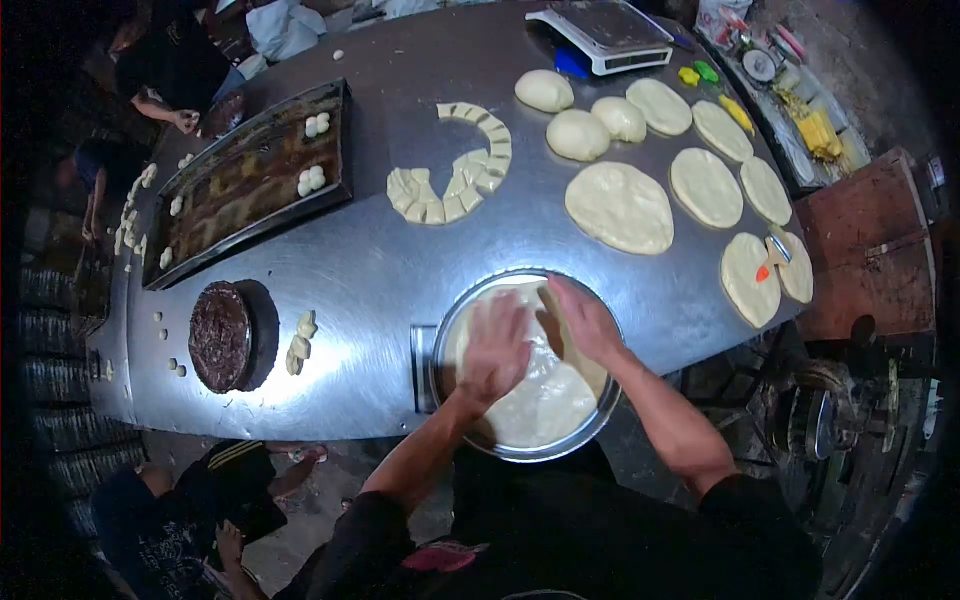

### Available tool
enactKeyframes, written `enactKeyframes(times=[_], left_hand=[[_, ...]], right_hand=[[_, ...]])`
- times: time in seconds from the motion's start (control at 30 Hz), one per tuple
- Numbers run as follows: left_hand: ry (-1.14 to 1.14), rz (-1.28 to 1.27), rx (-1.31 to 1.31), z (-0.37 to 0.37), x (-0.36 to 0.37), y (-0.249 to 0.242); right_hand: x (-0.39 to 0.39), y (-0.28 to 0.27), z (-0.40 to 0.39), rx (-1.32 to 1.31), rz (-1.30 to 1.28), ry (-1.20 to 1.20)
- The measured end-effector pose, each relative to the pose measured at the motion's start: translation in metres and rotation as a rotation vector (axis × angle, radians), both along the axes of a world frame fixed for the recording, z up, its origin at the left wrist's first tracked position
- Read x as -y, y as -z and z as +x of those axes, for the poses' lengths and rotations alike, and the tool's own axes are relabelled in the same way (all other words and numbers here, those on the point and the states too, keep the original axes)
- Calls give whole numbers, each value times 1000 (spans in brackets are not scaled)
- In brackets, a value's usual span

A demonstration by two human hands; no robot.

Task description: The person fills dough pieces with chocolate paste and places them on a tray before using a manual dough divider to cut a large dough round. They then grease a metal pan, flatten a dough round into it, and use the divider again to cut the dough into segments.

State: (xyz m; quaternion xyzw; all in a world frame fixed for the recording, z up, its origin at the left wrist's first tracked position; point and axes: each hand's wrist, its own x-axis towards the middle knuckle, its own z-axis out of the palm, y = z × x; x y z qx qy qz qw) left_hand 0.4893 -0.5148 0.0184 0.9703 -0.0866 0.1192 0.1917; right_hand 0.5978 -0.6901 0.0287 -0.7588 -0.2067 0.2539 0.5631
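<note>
A round metal pan [472, 440] stands at the table's front edge with a sheet of pale, glossy dough [545, 400] inside. My left hand [497, 345] lies over the dough on the pan's left side, its fingers spread and blurred by motion. On the right, my right hand [585, 318] reaches over the pan's far right part, palm turned inward, fingers stretched out. Neither hand grips anything that I can see. A brownish strip of the pan's bottom shows between and beside the hands.
Flat dough rounds [620, 208] and dough balls [578, 135] lie at the right, below a scale [615, 35]. Cut dough pieces [465, 185], a baking tray [240, 180] and a dark-filled bowl [220, 337] are at the left. Other people [175, 60] are around the left side.
</note>
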Motion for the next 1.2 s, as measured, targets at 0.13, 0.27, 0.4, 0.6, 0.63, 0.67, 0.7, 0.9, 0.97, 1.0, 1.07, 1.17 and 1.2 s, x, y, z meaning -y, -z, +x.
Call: enactKeyframes(times=[0.13, 0.27, 0.4, 0.6, 0.63, 0.67, 0.7, 0.9, 0.97, 1.0, 1.07, 1.17, 1.2], left_hand=[[-22, 127, -129, 34, -4, 20], [-162, -39, 168, 53, -73, -10], [-220, -287, -172, 24, -96, 39], [-296, -569, -318, 11, -101, 39], [-289, -554, -249, 9, -96, 52], [-276, -541, -161, 14, -93, 53], [-284, -633, -118, 10, -91, 54], [-327, -485, -142, 2, -92, 43], [-325, -431, -124, -6, -91, 47], [-321, -437, -129, -9, -89, 49], [-360, -416, -119, -17, -90, 46], [-385, -148, -118, -29, -78, 45], [-422, 59, -59, -37, -70, 42]], right_hand=[[-6, 8, -24, 801, -636, -156], [-34, 0, -7, 561, -612, -191], [-71, 3, 0, 633, -608, -376], [-103, 0, -59, 703, -597, -628], [-105, 6, -74, 712, -580, -643], [-106, 16, -92, 833, -583, -692], [-106, 27, -91, 821, -555, -716], [-94, 12, -33, 743, -542, -520], [-97, 16, -25, 822, -600, -524], [-102, 11, -13, 696, -565, -588], [-99, 12, -11, 565, -524, -629], [-83, 19, -14, 657, -565, -548], [-72, 19, -8, 640, -574, -546]])
